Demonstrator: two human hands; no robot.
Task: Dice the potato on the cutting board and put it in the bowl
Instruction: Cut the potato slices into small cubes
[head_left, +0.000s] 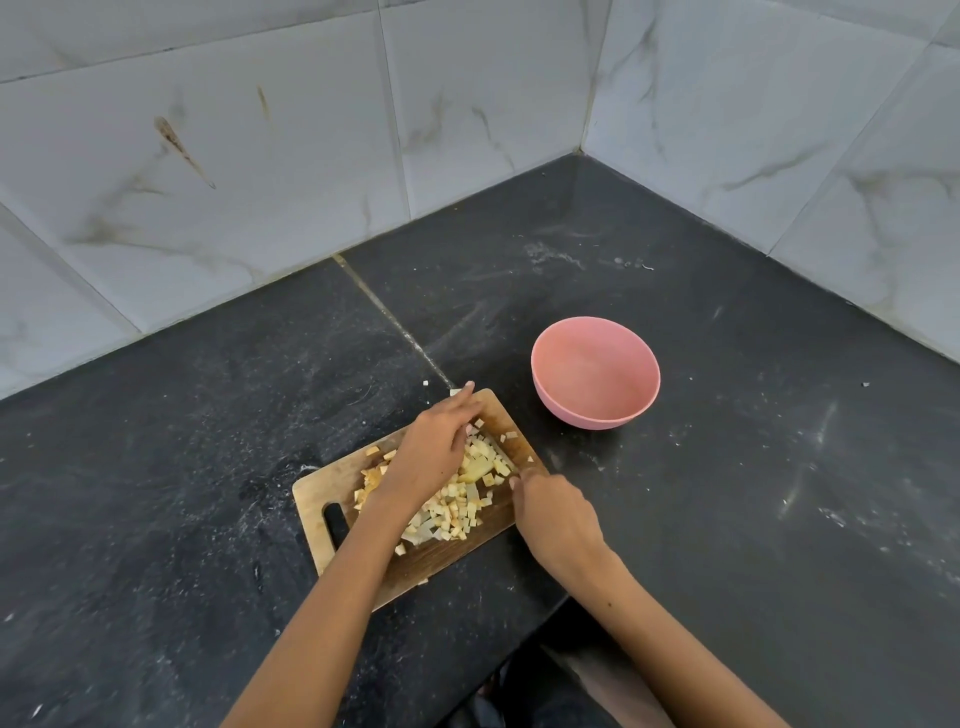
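A wooden cutting board (332, 486) lies slanted on a dark stone counter (727, 467), its long sides running from about seven o'clock up to one o'clock. A black slot handle (336, 522) sits near the board's lower left end. A heap of diced potato (467, 501) covers the middle of the board, with a few stray cubes near the far corner and one small piece (425, 383) off the board on the counter at about eleven o'clock from that corner.

The left hand (431, 452) lies over the far side of the heap, fingers stretched out straight and close together, the fingertips reaching the board's far corner; it grasps nothing. The right hand (553, 514) rests at the board's right long edge, at about three o'clock from the heap, fingers bent downward against the edge; whether they clasp anything cannot be told.

A pink bowl (596, 410) stands upright on the counter at about two o'clock from the board, near its far corner but apart from it. Open counter stretches beyond the bowl to the tiled wall corner (582, 150) at twelve o'clock, and broadly to the left and right. The counter's near edge cuts in just below the board, between the forearms.
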